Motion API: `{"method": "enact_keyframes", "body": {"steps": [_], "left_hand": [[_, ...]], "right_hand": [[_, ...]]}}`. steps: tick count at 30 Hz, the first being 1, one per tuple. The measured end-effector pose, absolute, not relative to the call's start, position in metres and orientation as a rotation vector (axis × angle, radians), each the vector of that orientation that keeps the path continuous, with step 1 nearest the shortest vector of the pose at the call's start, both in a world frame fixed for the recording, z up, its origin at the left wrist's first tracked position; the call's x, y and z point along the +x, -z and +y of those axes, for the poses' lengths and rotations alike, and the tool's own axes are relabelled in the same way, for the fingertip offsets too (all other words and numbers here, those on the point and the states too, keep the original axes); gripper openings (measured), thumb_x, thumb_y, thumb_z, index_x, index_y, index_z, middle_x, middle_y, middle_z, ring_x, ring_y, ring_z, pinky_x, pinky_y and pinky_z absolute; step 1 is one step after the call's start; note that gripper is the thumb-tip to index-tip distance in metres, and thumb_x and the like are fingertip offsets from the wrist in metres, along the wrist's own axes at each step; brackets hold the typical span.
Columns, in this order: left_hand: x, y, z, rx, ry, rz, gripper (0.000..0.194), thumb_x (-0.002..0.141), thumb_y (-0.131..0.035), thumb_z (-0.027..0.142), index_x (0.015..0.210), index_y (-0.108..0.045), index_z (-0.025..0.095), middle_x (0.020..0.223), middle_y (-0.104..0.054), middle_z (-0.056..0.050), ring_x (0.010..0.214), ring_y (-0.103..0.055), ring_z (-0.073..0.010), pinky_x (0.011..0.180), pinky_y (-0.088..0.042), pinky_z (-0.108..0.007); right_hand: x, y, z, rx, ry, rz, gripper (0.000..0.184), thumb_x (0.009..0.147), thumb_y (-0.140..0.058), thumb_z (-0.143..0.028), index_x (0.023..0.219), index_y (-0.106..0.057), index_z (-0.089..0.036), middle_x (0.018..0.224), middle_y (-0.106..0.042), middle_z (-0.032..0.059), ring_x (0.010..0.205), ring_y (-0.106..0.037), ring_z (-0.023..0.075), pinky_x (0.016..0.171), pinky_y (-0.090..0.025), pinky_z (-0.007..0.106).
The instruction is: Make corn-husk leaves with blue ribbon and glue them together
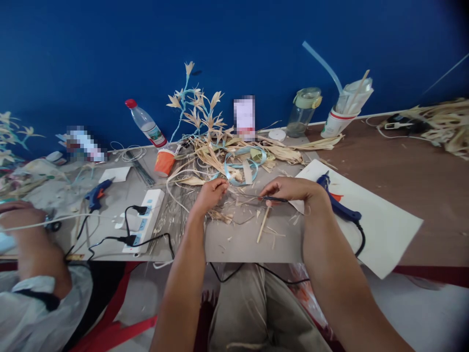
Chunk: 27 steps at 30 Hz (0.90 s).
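My left hand (212,195) is closed, its thumb and fingertips pinched together over the table. Whatever lies between them is too small to make out. My right hand (284,189) grips dark-handled scissors (275,199), whose thin blades point left toward my left hand. Just beyond both hands, a loop of light blue ribbon (256,172) lies on a heap of dried corn husks (284,152). Husk scraps and a short pale stalk (262,226) are scattered on the tabletop below my right hand.
Left stand a white power strip (146,220) with black plugs, an orange paper cup (164,162) and a red-capped bottle (148,126). A blue glue gun (340,208) rests on white card (388,227) at right. Husk flowers (198,105) rise behind. A co-worker's arm (32,239) is far left.
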<state>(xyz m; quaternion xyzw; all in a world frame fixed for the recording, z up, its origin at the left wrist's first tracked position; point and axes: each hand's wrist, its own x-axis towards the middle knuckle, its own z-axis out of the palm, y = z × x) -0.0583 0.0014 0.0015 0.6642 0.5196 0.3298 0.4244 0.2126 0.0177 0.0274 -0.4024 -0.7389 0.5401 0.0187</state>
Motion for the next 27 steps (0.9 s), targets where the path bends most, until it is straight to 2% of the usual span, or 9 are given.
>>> {"method": "enact_keyframes", "body": {"steps": [12,21,27], "left_hand": [[-0.0559,-0.0033,-0.0002,1.642,-0.809,1.302,0.018,0.080,-0.049,0.032,0.074,-0.054,0.015,0.060,-0.048,0.004,0.045,-0.038,-0.0055,0.046,-0.029,-0.020],[-0.0568,-0.0031,0.0001,1.664,-0.793,1.289,0.018,0.079,-0.049,0.030,0.071,-0.053,0.015,0.059,-0.047,0.004,0.046,-0.037,-0.0055,0.046,-0.029,-0.020],[-0.0572,-0.0018,0.0017,1.644,-0.822,1.327,0.018,0.079,-0.050,0.031,0.070,-0.055,0.016,0.057,-0.048,0.004,0.045,-0.038,-0.0060,0.046,-0.030,-0.020]], "right_hand": [[0.2113,-0.0249,0.0188,-1.232,-1.658,-2.338,0.046,0.063,-0.069,-0.045,0.103,-0.071,-0.023,0.089,-0.071,0.0007,0.077,-0.060,0.0177,0.066,-0.043,0.024],[0.2104,-0.0264,0.0179,-1.277,-1.633,-2.363,0.049,0.063,-0.068,-0.045,0.105,-0.070,-0.022,0.086,-0.071,0.0011,0.075,-0.059,0.0171,0.065,-0.042,0.025],[0.2107,-0.0274,0.0182,-1.293,-1.615,-2.364,0.044,0.062,-0.069,-0.043,0.101,-0.071,-0.022,0.088,-0.071,0.0012,0.077,-0.059,0.0184,0.066,-0.043,0.025]]}}
